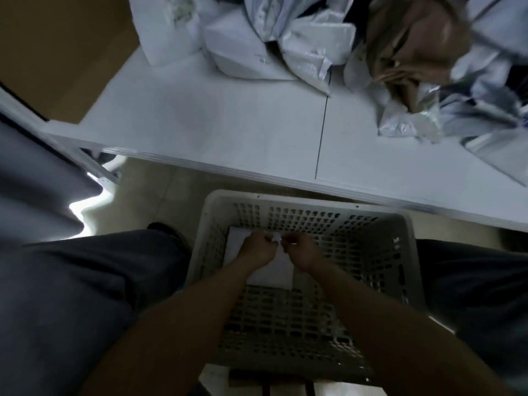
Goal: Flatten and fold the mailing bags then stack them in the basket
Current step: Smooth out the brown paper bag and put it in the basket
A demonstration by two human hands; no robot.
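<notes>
Bearing crumpled bags (257,38), white table (214,118); floor (160,190) possibly tiled.

Our clothes, seen from above
We wear dark grey trousers (85,281), loose and creased over both thighs; one dark shoe (164,228) shows, and our forearms (200,304) are bare.

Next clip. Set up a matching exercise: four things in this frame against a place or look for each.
1 folded mailing bag
2 basket
3 crumpled bags
4 table

A heaped on the tabletop
B white, with a dark seam
C between the person's legs
D inside the basket

Pairs: 1-D, 2-C, 3-A, 4-B
</notes>
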